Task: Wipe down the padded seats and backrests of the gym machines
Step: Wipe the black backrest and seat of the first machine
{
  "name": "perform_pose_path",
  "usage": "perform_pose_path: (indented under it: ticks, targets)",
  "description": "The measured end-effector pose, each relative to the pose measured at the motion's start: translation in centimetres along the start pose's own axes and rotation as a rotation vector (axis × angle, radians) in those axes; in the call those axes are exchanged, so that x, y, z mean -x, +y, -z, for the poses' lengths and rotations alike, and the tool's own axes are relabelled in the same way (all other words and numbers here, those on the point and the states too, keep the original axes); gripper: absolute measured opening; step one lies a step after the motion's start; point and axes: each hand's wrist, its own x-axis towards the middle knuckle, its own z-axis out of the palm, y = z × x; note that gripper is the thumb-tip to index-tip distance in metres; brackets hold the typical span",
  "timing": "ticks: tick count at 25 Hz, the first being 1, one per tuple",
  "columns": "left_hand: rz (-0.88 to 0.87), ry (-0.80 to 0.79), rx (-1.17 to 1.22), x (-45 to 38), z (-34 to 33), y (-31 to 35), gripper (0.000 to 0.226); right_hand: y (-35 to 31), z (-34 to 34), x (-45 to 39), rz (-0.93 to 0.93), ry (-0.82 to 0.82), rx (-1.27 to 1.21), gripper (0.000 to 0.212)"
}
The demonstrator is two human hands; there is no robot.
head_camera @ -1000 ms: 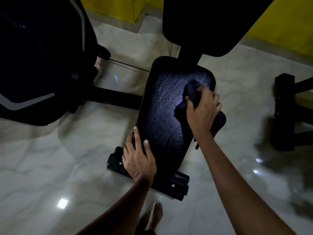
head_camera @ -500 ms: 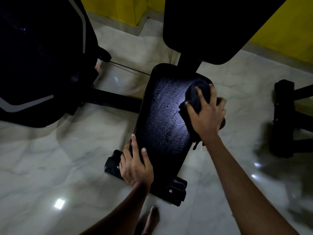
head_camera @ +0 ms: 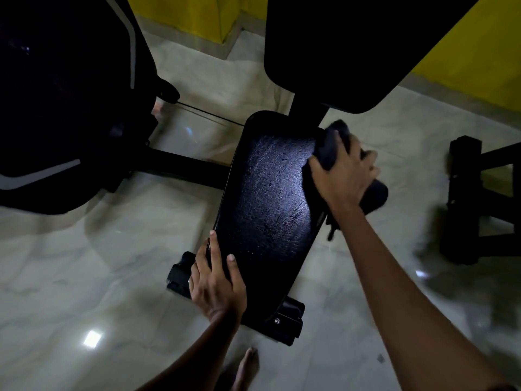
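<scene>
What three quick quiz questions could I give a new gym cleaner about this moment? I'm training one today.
1. True or false: the left hand holds the cloth.
2. Which hand grips the cloth? A) left B) right C) both
3. Fill in: the left hand's fingers rest on the near left edge of the padded ____.

Key: 1 false; 2 B; 3 seat.

The right hand (head_camera: 345, 173) has slid the dark cloth (head_camera: 331, 149) from mid-seat to the seat's (head_camera: 267, 198) upper right corner.
</scene>
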Motion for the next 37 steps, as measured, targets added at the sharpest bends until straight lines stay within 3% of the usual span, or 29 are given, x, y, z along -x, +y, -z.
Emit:
perform_pose_path:
  ticks: [5, 7, 9, 12, 15, 18, 21, 24, 27, 29, 31, 34, 36, 37]
  targets:
    - [0.004, -0.031, -0.015, -0.1, 0.3, 0.3, 0.055, -0.8, -0.8, 6.2, 0.513, -0.039, 0.114, 0.071]
    - [-0.002, -0.045, -0.007, -0.1, 0.4, 0.4, 0.054, 2.0, -0.5, 7.5, 0.498, -0.080, 0.106, 0.070]
    - [-0.004, -0.036, -0.005, -0.3, 0.4, 0.3, 0.054, 3.2, 0.3, 5.8, 0.349, -0.111, 0.049, 0.072]
    - [0.012, -0.032, -0.010, -0.2, 0.5, 0.3, 0.055, 1.3, 0.4, 2.1, 0.225, -0.105, 0.057, 0.075]
    - [0.005, -0.042, -0.028, -0.2, 0.7, 0.4, 0.056, -1.6, -0.3, -0.3, 0.259, -0.075, 0.087, 0.072]
    - [0.003, -0.041, -0.078, -0.4, 0.9, -0.1, 0.057, -2.0, -1.1, 1.9, 0.429, -0.063, 0.154, 0.079]
    - [0.001, -0.006, -0.101, -0.4, 0.6, -0.3, 0.057, 1.7, -0.9, 3.7, 0.676, -0.014, 0.164, 0.070]
    - [0.002, 0.033, -0.091, 0.0, 0.6, 0.1, 0.056, 3.6, -0.4, 0.5, 0.646, -0.044, 0.109, 0.066]
    - [-0.019, 0.056, -0.080, -0.1, 0.6, 0.3, 0.056, -0.2, -0.4, -3.8, 0.508, -0.053, 0.057, 0.061]
    - [-0.024, 0.057, -0.083, -0.1, 0.5, 0.3, 0.055, -3.5, -1.2, -4.9, 0.537, -0.108, 0.041, 0.058]
    - [-0.015, 0.064, -0.077, 0.0, 0.4, 0.1, 0.054, -4.6, -1.7, -3.6, 0.730, -0.142, 0.037, 0.060]
    - [-0.028, 0.065, -0.071, 0.2, 0.5, -0.1, 0.053, -1.1, -1.5, -1.5, 1.086, -0.133, 0.075, 0.062]
    - [-0.033, 0.078, -0.067, 0.2, 0.4, -0.2, 0.053, 1.3, -0.8, -2.2, 1.139, -0.093, 0.103, 0.063]
    - [-0.034, 0.085, -0.066, 0.1, 0.4, -0.1, 0.053, 1.5, -0.6, -3.1, 1.081, -0.070, 0.109, 0.063]
